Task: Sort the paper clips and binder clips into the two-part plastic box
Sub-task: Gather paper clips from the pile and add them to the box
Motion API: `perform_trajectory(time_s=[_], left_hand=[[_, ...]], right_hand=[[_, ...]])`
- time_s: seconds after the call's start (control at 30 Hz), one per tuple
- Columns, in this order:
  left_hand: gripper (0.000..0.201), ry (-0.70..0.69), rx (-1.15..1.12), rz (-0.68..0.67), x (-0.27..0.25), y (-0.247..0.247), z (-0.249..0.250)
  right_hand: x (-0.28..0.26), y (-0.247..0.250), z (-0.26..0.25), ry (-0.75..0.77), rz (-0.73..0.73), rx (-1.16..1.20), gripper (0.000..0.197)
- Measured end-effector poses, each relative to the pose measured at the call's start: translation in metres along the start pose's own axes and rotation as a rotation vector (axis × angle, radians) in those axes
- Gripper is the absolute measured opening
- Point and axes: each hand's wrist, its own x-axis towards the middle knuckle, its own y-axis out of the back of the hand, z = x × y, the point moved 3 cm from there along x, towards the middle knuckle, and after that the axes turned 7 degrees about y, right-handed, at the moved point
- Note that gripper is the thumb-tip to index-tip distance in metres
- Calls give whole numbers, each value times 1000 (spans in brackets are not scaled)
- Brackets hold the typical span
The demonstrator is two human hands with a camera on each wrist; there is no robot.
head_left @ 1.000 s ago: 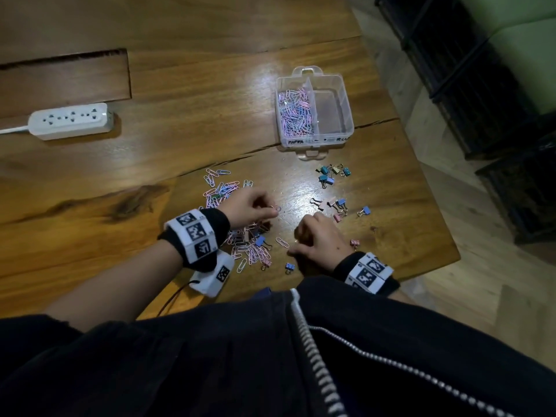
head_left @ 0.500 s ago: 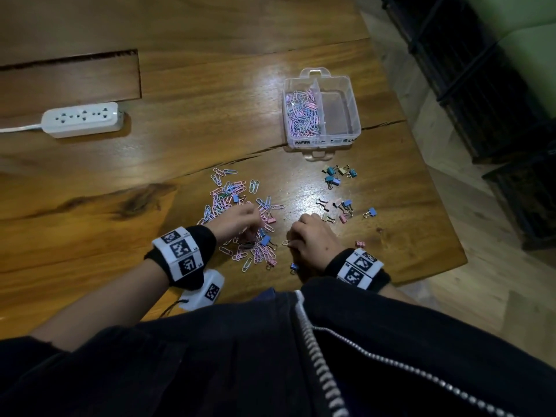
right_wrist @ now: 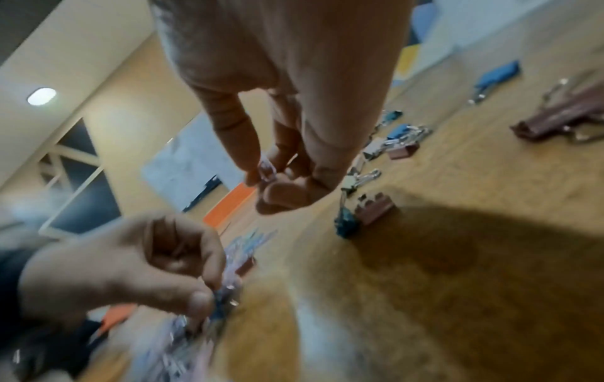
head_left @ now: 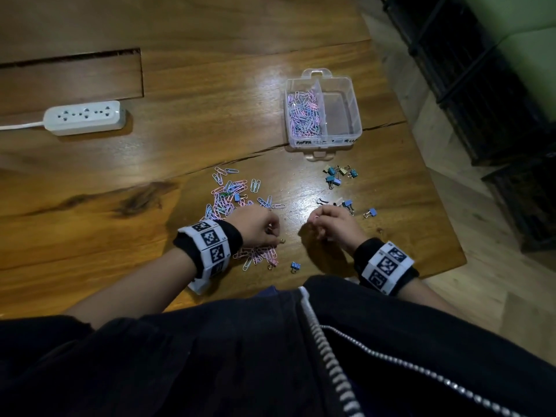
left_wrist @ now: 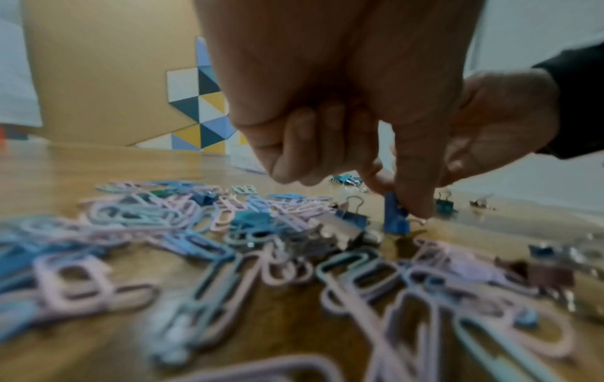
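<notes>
A clear two-part plastic box (head_left: 352, 136) stands at the far right of the wooden table; its left part holds several pastel paper clips (head_left: 302, 115), its right part looks bare. A loose pile of pink and blue paper clips (head_left: 228, 197) lies in front of me. My left hand (head_left: 272, 233) hovers over the pile and pinches a small blue binder clip (left_wrist: 396, 215) between thumb and forefinger. My right hand (head_left: 319, 219) is lifted beside it, fingers curled, pinching a pale paper clip (right_wrist: 266, 168). More binder clips (head_left: 337, 176) lie near the box.
A white power strip (head_left: 84, 117) with its cord sits at the far left. A lone blue binder clip (head_left: 295, 266) lies near the table's front edge. The table's right edge drops to the floor, with dark wire racks (head_left: 481, 85) beyond.
My right hand rose from the table's front edge and moved forward with a paper clip. My left hand shifted to the pile's right side and took a blue binder clip.
</notes>
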Motion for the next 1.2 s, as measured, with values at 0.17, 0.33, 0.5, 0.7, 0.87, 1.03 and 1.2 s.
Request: perform_trajectory(time_s=[0.17, 0.33, 0.5, 0.7, 0.87, 1.03, 1.2], left_hand=[[28, 72, -413, 46, 3, 6, 0], [29, 172, -136, 55, -10, 19, -35], [36, 160, 115, 18, -16, 11, -40], [30, 74, 235, 106, -14, 7, -35], [27, 57, 51, 144, -13, 8, -29], [30, -1, -146, 135, -8, 12, -9], [25, 112, 187, 147, -7, 8, -22]], right_hand=[[0, -2, -7, -67, -74, 6, 34], [-2, -24, -5, 96, -222, -272, 26], [-1, -53, 11, 309, -440, -919, 30], [-2, -46, 9, 252, -367, -896, 32], [-7, -19, 8, 253, -308, -925, 43], [-11, -11, 9, 253, -301, -1100, 44], [-12, -3, 2, 272, -245, -1097, 48]])
